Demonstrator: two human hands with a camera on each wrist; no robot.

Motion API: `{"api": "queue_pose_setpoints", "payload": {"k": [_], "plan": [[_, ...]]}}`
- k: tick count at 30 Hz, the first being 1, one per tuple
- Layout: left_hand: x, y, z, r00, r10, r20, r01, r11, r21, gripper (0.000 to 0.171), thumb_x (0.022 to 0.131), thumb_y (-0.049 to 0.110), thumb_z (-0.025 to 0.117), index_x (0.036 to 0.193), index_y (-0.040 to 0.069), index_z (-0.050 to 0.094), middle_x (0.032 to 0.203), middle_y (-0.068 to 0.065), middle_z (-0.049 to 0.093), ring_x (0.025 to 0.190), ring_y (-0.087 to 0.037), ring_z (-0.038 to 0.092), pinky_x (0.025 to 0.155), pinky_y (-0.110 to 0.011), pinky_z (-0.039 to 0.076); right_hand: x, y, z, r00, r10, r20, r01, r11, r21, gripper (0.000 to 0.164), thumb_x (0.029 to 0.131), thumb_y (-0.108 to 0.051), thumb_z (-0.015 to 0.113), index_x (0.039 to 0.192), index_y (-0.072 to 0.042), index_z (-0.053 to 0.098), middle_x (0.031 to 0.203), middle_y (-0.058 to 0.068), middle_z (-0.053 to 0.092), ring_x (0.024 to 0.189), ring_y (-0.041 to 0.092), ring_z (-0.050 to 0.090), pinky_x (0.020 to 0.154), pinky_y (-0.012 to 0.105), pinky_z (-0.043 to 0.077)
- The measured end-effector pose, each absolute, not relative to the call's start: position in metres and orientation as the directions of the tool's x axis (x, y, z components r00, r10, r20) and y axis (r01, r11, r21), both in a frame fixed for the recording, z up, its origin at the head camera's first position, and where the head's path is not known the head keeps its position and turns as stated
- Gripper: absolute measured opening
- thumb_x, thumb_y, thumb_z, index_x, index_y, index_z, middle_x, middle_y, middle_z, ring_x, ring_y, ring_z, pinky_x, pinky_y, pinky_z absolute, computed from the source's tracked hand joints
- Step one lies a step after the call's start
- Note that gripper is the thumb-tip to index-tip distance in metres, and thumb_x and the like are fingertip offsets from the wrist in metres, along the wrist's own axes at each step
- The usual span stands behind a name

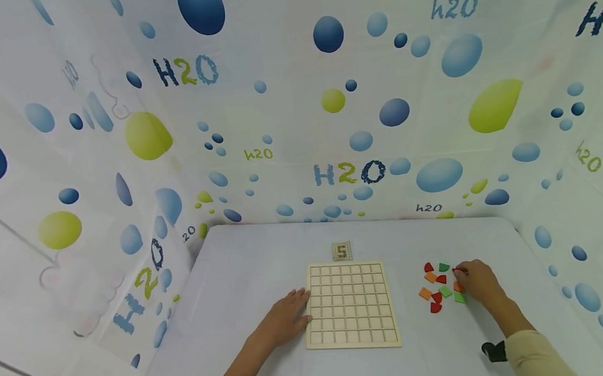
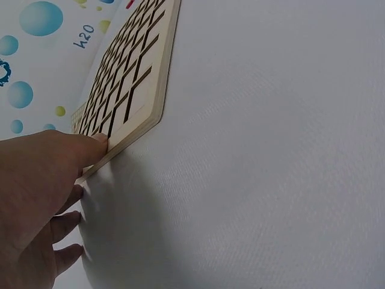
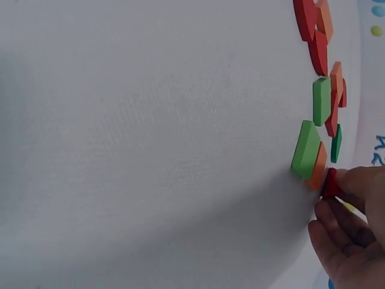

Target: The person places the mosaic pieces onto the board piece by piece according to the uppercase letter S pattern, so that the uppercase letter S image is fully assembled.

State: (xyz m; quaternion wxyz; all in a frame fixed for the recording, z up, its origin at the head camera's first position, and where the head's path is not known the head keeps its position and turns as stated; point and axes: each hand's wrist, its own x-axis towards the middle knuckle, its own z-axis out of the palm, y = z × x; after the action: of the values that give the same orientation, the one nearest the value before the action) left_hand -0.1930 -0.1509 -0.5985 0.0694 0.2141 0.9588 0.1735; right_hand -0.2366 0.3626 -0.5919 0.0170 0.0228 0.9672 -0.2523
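Observation:
A pale wooden grid board [image 1: 350, 305] lies flat on the white table. My left hand [image 1: 286, 316] rests at the board's left edge with fingers stretched out; in the left wrist view its thumb [image 2: 93, 147] touches the rim. To the right of the board, my right hand [image 1: 478, 280] pinches a red piece [image 3: 331, 182] between thumb and fingers. Near it lie several loose flat pieces: a light green piece [image 3: 307, 150], an orange piece [image 1: 425, 293], a dark green piece [image 1: 443, 267] and a red piece [image 1: 436, 307].
A small patterned card [image 1: 342, 251] marked like an S or 5 lies just beyond the board's far edge. The white table [image 1: 224, 288] meets a curtain [image 1: 285, 118] printed with blue and green bubbles at the back and sides.

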Motion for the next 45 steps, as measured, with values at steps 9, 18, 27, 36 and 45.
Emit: {"api": "queue_pose_setpoints", "payload": {"k": [9,18,27,36,45], "plan": [[-0.191,-0.152,-0.598,-0.897,0.438,-0.057,0.39,0.845,0.366,0.062,0.106,0.034,0.064,0.158,0.007,0.047,0.164,-0.015,0.046,0.152,-0.04,0.042,0.12,-0.059,0.041,-0.235,0.376,-0.589,-0.987,0.158,-0.005,0.132,0.811,-0.57,0.035,0.106,-0.011,0.05,0.117,0.018,0.066,0.121,0.039,0.066,0.116,0.057,0.06,0.097,0.067,0.052],[-0.192,-0.155,-0.599,-0.891,0.452,-0.041,0.404,0.831,0.382,0.062,0.106,0.035,0.063,0.158,0.007,0.047,0.164,-0.015,0.046,0.152,-0.041,0.042,0.12,-0.059,0.041,-0.235,0.378,-0.59,-0.986,0.166,-0.03,0.152,0.799,-0.581,0.032,0.104,-0.008,0.057,0.12,0.019,0.063,0.114,0.039,0.064,0.107,0.052,0.06,0.093,0.064,0.053],[-0.191,-0.155,-0.599,-0.898,0.438,-0.05,0.388,0.84,0.38,0.062,0.106,0.035,0.063,0.159,0.008,0.047,0.165,-0.014,0.046,0.153,-0.039,0.041,0.121,-0.058,0.04,-0.24,0.382,-0.601,-0.997,0.052,-0.062,0.078,0.828,-0.555,0.035,0.1,-0.005,0.066,0.125,0.019,0.058,0.11,0.035,0.059,0.101,0.047,0.059,0.094,0.063,0.053],[-0.191,-0.152,-0.599,-0.898,0.439,-0.038,0.39,0.831,0.398,0.061,0.106,0.033,0.063,0.158,0.007,0.047,0.164,-0.015,0.046,0.153,-0.04,0.041,0.121,-0.059,0.04,-0.252,0.379,-0.61,-0.999,0.039,-0.017,0.042,0.837,-0.545,0.03,0.101,-0.002,0.063,0.121,0.019,0.059,0.11,0.035,0.06,0.1,0.046,0.059,0.091,0.062,0.054],[-0.191,-0.152,-0.601,-0.898,0.438,-0.036,0.392,0.836,0.385,0.061,0.106,0.033,0.064,0.158,0.006,0.048,0.163,-0.015,0.047,0.152,-0.039,0.042,0.121,-0.057,0.04,-0.264,0.343,-0.6,-0.995,0.093,-0.031,0.093,0.804,-0.587,0.033,0.105,-0.004,0.06,0.129,0.018,0.058,0.123,0.04,0.057,0.11,0.051,0.056,0.102,0.066,0.05]]}}
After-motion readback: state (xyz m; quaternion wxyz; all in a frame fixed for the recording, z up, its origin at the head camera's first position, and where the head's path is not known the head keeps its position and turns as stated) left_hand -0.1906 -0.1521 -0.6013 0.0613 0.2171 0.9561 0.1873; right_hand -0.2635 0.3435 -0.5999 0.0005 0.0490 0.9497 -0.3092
